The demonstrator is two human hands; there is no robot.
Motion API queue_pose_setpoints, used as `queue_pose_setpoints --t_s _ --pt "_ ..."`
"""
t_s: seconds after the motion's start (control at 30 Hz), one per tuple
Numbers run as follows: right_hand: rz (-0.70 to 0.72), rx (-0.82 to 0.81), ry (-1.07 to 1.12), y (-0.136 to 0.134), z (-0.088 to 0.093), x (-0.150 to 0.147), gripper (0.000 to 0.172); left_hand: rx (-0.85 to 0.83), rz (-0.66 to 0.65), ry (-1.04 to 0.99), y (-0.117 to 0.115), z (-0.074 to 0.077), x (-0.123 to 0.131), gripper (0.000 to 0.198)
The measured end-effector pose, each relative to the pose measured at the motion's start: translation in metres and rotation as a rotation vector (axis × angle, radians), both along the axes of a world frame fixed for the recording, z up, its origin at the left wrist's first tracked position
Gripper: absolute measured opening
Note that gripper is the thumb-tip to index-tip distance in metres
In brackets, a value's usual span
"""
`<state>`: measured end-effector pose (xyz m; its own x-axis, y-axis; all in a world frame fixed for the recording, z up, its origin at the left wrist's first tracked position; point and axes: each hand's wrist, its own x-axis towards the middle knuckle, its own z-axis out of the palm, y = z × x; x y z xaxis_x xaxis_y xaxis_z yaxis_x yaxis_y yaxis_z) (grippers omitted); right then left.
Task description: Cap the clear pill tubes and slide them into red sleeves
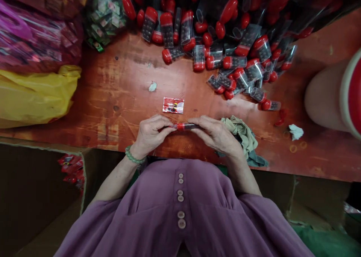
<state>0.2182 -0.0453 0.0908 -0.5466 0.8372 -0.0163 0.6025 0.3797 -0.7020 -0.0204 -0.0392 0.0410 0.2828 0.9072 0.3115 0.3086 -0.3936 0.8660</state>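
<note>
Between my two hands, near the table's front edge, lies a slim red-and-dark tube (186,126), held crosswise. My left hand (152,133) pinches its left end, where something clear and shiny shows at the fingertips. The fingers of my right hand (216,133) are closed on the dark right end. Just beyond the tube, a small red printed sachet (173,105) rests flat on the table. Farther off, many clear capsule-shaped tubes (235,62) with red ends lie in a loose pile, several showing dark round pieces inside.
Crumpled green cloth (239,135) lies by my right wrist. A pale bucket (324,95) stands at the right, near white scrap (296,132) and rubber bands (293,148). Yellow (34,95) and pink bags (42,43) crowd the left, with green packets (105,16) beside them. Cardboard boxes (84,174) sit below the table edge.
</note>
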Motion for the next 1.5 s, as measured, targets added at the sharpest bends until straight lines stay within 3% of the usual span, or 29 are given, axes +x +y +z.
queue_pose_setpoints --t_s 0.2,0.37,0.53,0.67,0.83,0.93,1.03,1.17,1.3,1.5 --pt "0.079 -0.055 -0.115 0.009 0.008 -0.002 0.028 -0.033 -0.002 -0.007 0.001 -0.003 -0.003 0.006" --pt "0.166 -0.128 -0.173 0.018 0.015 -0.011 0.029 -0.112 -0.089 0.003 0.004 -0.005 -0.005 0.007" --pt "0.157 -0.124 -0.064 0.022 0.014 -0.013 0.026 -0.264 -0.2 -0.035 0.005 -0.003 -0.005 0.013" --pt "0.092 -0.16 0.035 0.022 0.006 -0.013 0.025 -0.395 -0.213 -0.065 0.008 0.003 -0.003 0.014" --pt "0.157 -0.297 0.142 0.025 -0.002 -0.015 0.042 -0.585 -0.278 -0.156 0.022 0.008 0.002 0.019" --pt "0.014 -0.448 0.304 0.026 -0.01 -0.014 0.042 -0.715 -0.221 -0.281 0.03 0.006 0.002 0.028" --pt "-0.169 -0.724 0.539 0.022 -0.021 -0.013 0.049 -0.805 -0.138 -0.501 0.031 0.003 0.002 0.043" --pt "-0.299 -0.939 0.787 0.016 -0.036 -0.015 0.052 -0.958 -0.201 -0.708 0.021 0.002 0.006 0.042" --pt "-0.32 -1.011 0.825 0.016 -0.038 -0.02 0.05 -0.966 -0.145 -0.698 0.015 -0.001 0.014 0.034" --pt "-0.35 -0.976 0.851 0.019 -0.035 -0.024 0.044 -0.799 -0.099 -0.497 0.02 -0.006 0.015 0.035"
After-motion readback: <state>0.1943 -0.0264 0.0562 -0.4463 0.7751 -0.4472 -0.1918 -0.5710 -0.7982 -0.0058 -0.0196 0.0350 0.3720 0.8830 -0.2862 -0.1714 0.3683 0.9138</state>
